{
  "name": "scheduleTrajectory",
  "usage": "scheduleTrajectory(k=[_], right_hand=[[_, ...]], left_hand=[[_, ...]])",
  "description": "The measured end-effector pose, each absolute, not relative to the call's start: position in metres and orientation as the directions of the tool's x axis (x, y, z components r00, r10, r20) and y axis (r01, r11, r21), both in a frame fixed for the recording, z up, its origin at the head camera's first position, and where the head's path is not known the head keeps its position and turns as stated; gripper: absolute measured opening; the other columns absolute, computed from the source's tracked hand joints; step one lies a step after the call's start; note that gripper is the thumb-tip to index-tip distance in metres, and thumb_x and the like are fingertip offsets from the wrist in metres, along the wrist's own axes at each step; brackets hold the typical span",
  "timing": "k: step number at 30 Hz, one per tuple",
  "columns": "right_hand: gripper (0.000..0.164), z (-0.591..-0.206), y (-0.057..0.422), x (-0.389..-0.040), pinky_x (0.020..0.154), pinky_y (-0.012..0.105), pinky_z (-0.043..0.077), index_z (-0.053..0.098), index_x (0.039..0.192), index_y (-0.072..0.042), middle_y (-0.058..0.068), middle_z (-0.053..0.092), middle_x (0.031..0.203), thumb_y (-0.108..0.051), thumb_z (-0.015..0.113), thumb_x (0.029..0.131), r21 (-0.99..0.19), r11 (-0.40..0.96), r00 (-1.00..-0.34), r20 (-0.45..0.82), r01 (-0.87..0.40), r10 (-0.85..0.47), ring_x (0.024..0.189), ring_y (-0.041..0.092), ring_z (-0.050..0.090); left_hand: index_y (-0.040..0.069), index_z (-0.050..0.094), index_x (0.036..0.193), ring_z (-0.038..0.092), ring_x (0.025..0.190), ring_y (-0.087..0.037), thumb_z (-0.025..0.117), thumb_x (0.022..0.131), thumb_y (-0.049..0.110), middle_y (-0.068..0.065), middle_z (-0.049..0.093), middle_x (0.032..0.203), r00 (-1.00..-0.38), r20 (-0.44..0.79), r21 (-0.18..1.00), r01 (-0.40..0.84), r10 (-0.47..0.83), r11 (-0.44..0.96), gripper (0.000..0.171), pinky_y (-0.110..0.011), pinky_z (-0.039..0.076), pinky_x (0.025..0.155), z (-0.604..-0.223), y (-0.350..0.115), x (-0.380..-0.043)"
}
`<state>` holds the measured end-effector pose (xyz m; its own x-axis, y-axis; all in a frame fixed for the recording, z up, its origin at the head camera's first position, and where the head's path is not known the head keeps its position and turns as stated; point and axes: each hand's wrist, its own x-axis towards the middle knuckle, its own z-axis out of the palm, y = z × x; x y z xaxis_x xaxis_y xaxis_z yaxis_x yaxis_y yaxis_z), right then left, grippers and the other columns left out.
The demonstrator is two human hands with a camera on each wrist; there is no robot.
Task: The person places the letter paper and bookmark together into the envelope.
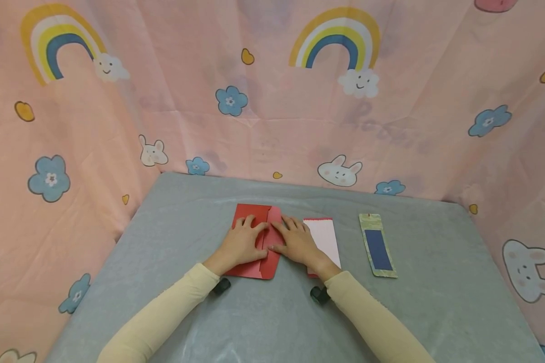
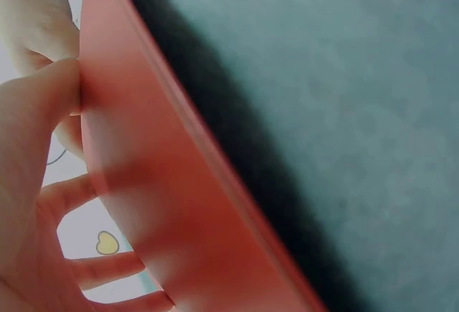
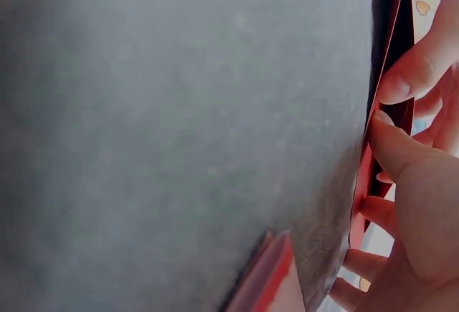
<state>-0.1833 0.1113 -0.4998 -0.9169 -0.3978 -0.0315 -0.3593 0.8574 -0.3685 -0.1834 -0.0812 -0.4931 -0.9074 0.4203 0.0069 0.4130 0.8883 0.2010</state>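
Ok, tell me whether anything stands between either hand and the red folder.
Nothing visible does: the left hand and right hand both touch the red folder. The white pad lies beside it, partly hidden by the right wrist in the head view, not between.

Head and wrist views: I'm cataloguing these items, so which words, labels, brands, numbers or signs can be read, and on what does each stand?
None can be read in any view.
Red folder: no lettering on the parts that show.
White pad: no legible writing.
Green-edged piece with a blue panel: small red mark at its top, too small to make out.
Pink backdrop: printed pictures, no legible words.
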Motion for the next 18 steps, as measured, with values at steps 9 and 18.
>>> scheduleTrajectory(k=[9,18], right_hand=[[0.068,-0.495,0.113,-0.187,0.114,0.063,0.030,0.046,0.148,-0.018,0.018,0.039,0.156,-0.044,0.068,0.090,-0.381,0.856,-0.918,-0.042,-0.350,-0.394,0.144,0.039,0.035],[0.060,-0.485,0.130,-0.190,0.109,0.056,0.041,0.055,0.140,-0.011,0.017,0.052,0.145,-0.037,0.072,0.088,-0.420,0.820,-0.916,0.078,-0.389,-0.395,0.136,0.037,0.047]], left_hand=[[0.026,0.052,0.141,0.045,0.130,-0.041,0.072,0.079,0.048,-0.017,0.045,0.144,-0.912,-0.016,0.200,0.398,0.410,0.895,0.068,-0.058,0.050,0.094,-0.490,-0.081,-0.182],[0.027,0.052,0.140,0.044,0.130,-0.041,0.071,0.078,0.048,-0.016,0.045,0.144,-0.913,-0.033,0.214,0.391,0.407,0.895,0.068,-0.058,0.049,0.095,-0.492,-0.080,-0.183]])
